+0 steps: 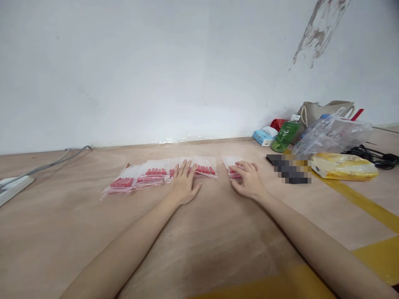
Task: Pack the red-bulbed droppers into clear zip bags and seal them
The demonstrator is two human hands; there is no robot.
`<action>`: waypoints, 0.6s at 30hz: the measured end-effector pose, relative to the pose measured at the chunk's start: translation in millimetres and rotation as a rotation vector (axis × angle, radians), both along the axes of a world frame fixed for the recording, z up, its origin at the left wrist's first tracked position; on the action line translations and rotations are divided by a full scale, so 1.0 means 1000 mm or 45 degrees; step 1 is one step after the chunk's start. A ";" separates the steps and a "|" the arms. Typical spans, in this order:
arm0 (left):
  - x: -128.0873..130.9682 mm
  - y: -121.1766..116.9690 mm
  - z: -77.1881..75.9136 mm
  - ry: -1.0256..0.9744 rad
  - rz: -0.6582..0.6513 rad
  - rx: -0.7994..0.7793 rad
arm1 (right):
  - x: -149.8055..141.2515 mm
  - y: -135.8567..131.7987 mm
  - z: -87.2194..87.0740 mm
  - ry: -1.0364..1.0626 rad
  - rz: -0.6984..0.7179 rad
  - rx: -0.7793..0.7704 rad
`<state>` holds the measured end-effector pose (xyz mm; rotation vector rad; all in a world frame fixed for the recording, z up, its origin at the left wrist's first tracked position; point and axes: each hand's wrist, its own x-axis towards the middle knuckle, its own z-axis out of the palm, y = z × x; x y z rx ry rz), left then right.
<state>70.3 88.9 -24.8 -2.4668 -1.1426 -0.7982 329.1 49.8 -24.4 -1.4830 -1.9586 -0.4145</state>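
Observation:
A row of clear plastic bags point(156, 165) holding small red pieces point(156, 171) lies across the wooden table, the bags overlapping one another. My left hand point(183, 185) rests flat on the right part of this row, fingers stretched out and slightly spread. To the right, apart from the row, lies another clear bag point(230, 160) with red pieces inside. My right hand point(249, 180) is laid over that bag, palm down, its fingers apart and covering much of it. What exactly the red pieces are is too small to tell.
At the right stand a green bottle point(285, 135), a blue tissue pack point(263, 136) and a crumpled plastic bag point(333, 133). A yellow-white packet point(344, 167) and a dark, partly blurred object point(282, 168) lie nearer. A white power strip point(15, 187) with a grey cable sits at far left.

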 end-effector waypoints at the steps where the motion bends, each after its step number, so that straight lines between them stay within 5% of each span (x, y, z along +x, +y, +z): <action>1: 0.005 0.000 0.003 0.017 -0.048 0.055 | 0.005 -0.001 -0.003 -0.003 -0.054 -0.031; 4: 0.021 0.003 0.007 0.055 -0.158 0.128 | 0.011 0.002 -0.015 0.057 -0.161 -0.084; 9: 0.049 0.017 -0.001 0.004 -0.102 0.043 | 0.013 0.019 -0.029 0.187 -0.124 -0.014; 18: 0.051 0.006 -0.003 -0.058 -0.074 0.045 | 0.019 0.015 -0.022 0.461 -0.032 0.178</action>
